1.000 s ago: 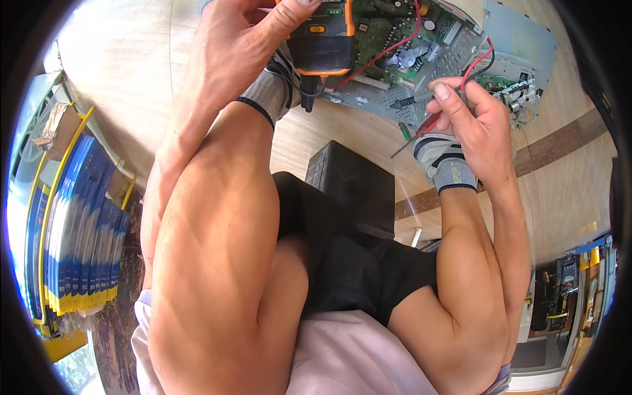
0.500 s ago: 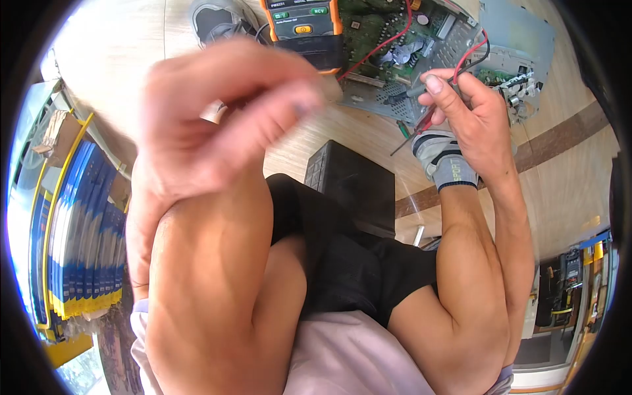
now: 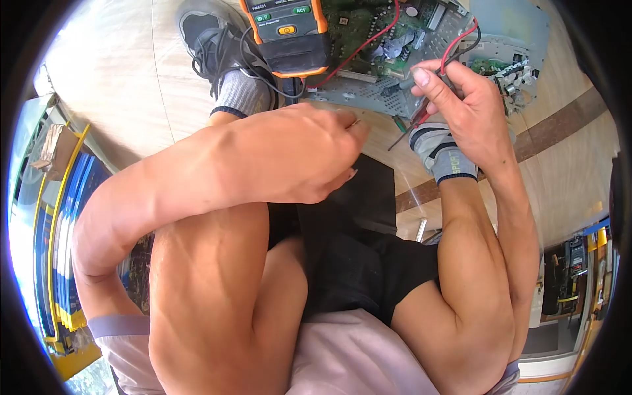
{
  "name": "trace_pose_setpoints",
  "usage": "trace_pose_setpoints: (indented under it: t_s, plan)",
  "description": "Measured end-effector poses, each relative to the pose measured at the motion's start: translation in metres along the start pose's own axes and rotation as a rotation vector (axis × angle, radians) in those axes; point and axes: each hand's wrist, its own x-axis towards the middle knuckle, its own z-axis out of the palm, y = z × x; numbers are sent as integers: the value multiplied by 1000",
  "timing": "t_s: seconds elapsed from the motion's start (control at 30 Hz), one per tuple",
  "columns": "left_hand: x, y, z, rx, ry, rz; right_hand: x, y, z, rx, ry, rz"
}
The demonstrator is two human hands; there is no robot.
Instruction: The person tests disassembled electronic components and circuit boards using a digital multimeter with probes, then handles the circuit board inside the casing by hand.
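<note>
My right hand (image 3: 464, 108) grips a pair of multimeter test probes (image 3: 421, 117), with red and black leads looping over the fingers. One thin metal tip points down and left, above my right shoe. My left hand (image 3: 309, 155) is closed over my left knee, fingers curled away from view; whatever they may hold is hidden. An orange and black digital multimeter (image 3: 289, 46) stands beyond it. To the multimeter's right is a green circuit board (image 3: 362, 33) on a perforated metal plate (image 3: 345, 95).
A black box (image 3: 368, 191) sits on the floor between my legs. My left shoe (image 3: 207, 39) is beside the multimeter, a dark cable looping near it. Blue and yellow packets (image 3: 66, 243) hang on a rack at left. Shelves with tools (image 3: 569, 270) stand at right.
My left hand has swung right and down, from a blur above the knee to a closed pose nearer the black box. The right hand keeps hold of the probes, almost still. The view has shifted slightly.
</note>
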Motion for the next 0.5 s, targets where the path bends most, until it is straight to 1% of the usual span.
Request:
trace_pose_setpoints:
  t_s: [0.07, 0.1, 0.17, 0.2, 0.27, 0.37, 0.43, 0.5]
  plan:
    - [15, -1, 11, 130, 42, 22, 1, -1, 0, -4, 1, -3]
    - [17, 4, 13, 184, 8, 4, 1, -1, 0, -9, -3, -6]
    - [18, 7, 9, 173, -1, -8, 1, -2, 0, -16, -8, -13]
    - [17, 5, 7, 107, 22, 1, 1, -1, 0, -15, -8, -18]
    - [17, 4, 2, 27, -36, -6, 0, -1, -1, -12, -8, -9]
    - [20, 0, 0, 7, -218, -44, -1, 1, -1, -16, 0, -1]
    - [26, -6, 14, 11, -265, -58, -1, 5, 0, -34, 12, -27]
    - [27, -11, 16, 42, -255, -73, -1, 3, 0, -20, 10, -21]
